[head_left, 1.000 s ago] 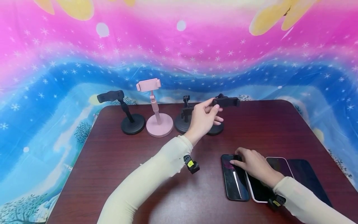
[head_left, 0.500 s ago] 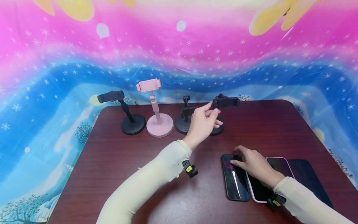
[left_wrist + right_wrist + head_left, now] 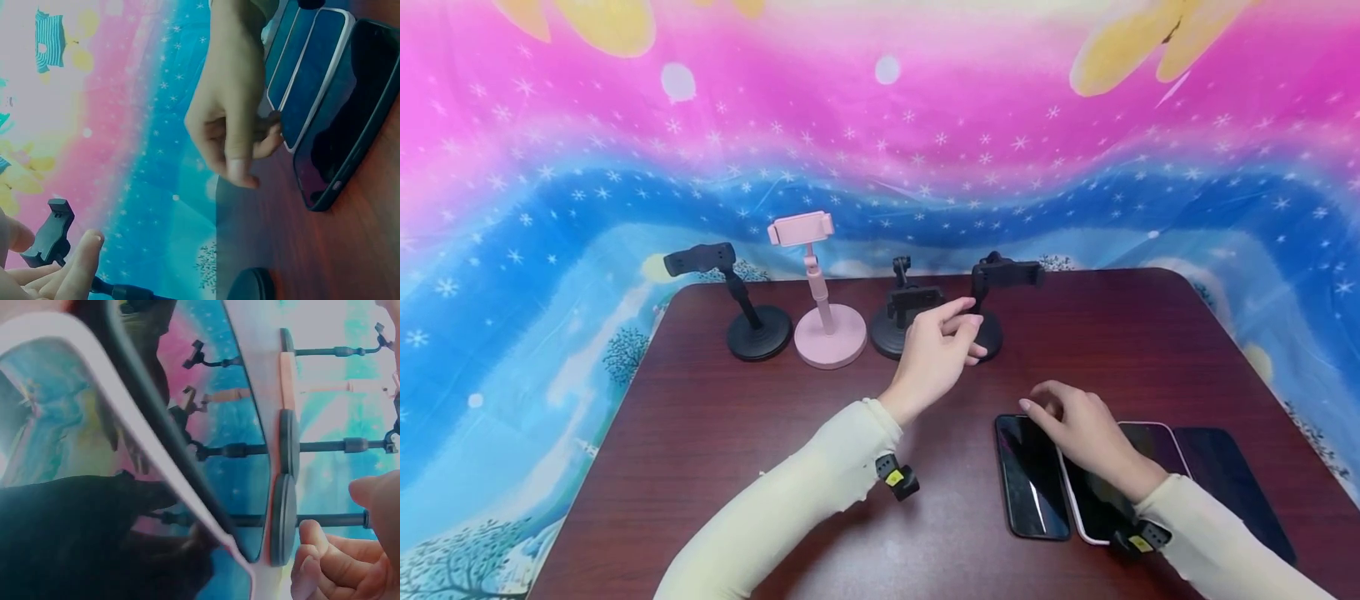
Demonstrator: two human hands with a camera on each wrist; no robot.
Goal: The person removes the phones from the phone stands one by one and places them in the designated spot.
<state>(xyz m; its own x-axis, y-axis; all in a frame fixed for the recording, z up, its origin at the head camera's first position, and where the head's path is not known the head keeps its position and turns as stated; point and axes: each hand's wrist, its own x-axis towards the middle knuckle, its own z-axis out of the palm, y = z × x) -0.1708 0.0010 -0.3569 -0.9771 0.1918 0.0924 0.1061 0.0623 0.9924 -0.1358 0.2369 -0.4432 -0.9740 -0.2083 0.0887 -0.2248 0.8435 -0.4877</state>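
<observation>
In the head view my left hand (image 3: 936, 354) is raised in front of the right-hand black phone stand (image 3: 988, 329). Its fingers are loosely bent and hold nothing; that stand's clamp (image 3: 1011, 273) is just beyond the fingertips. My right hand (image 3: 1086, 429) hovers at the top end of a black phone (image 3: 1032, 479), thumb above its corner and fingers loosely curled. Under the right wrist lies a white-rimmed phone (image 3: 1092, 500), partly hidden. From the left wrist view, the right hand (image 3: 231, 119) appears with no object in it.
Another pale-rimmed phone (image 3: 1153, 437) and a larger dark device (image 3: 1232, 492) lie to the right. Along the back of the table (image 3: 700, 467) stand a black stand (image 3: 758, 333), a pink stand (image 3: 829, 342) and a black stand with lowered clamp (image 3: 891, 333). A patterned cloth (image 3: 850, 167) hangs behind.
My left hand has let go of the right stand's clamp and moved down and left. My right thumb has lifted from the black phone's screen, and that hand has shifted slightly upward.
</observation>
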